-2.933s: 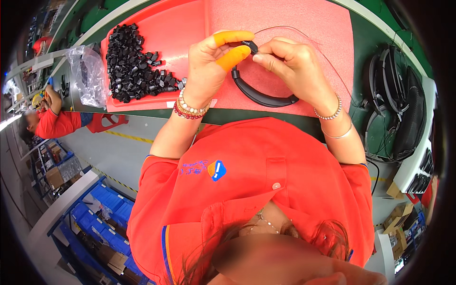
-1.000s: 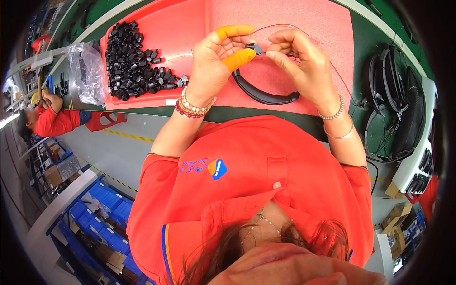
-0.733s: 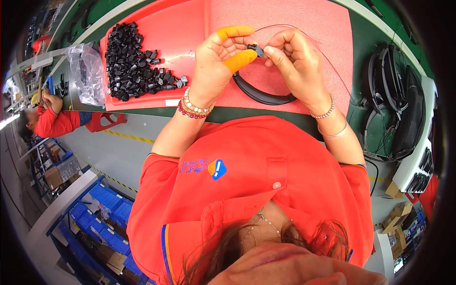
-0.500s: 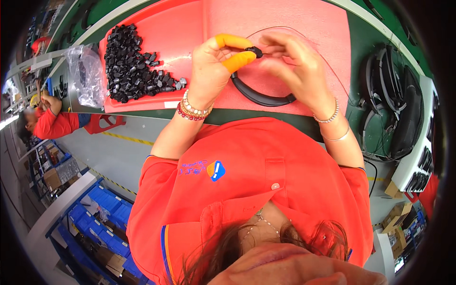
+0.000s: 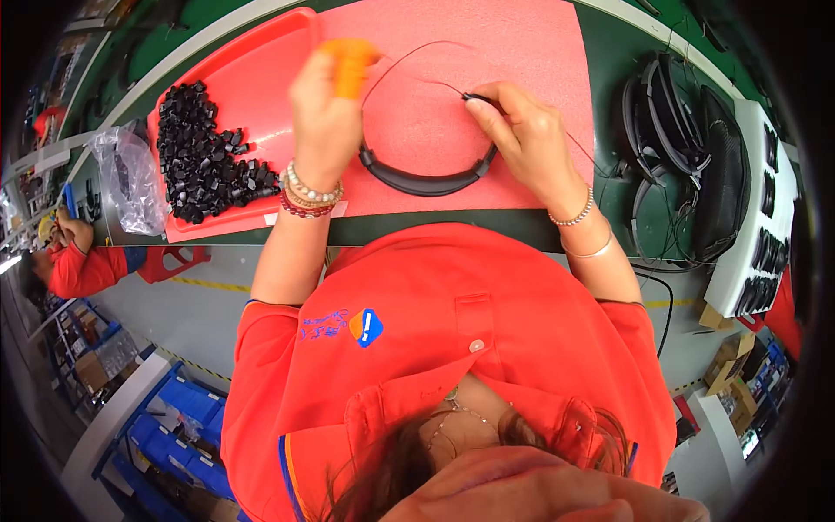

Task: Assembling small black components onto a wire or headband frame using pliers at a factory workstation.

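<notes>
A curved black headband point(image 5: 426, 184) with thin wires lies over the pink foam mat point(image 5: 557, 52) in front of me. Its right end is pinched between the thumb and fingers of my right hand point(image 5: 535, 143), where a thin wire comes out of the tip. My left hand point(image 5: 326, 100), with yellow finger covers on it, is beside the headband's left end, above the edge of the red tray point(image 5: 270, 39). Motion smears its fingers, so whether they hold anything is hidden. Small black plastic pieces point(image 5: 196, 148) lie heaped in the tray.
A clear plastic bag point(image 5: 130, 178) sits left of the tray. More black headbands point(image 5: 665, 122) with wires are piled on the green table at the right, next to a white foam holder point(image 5: 739, 261) of black parts. Another person point(image 5: 87, 261) in red sits far left.
My left hand has moved left, away from my right hand; the small black piece it held no longer shows. My right hand, earlier spread, has closed on the headband's end.
</notes>
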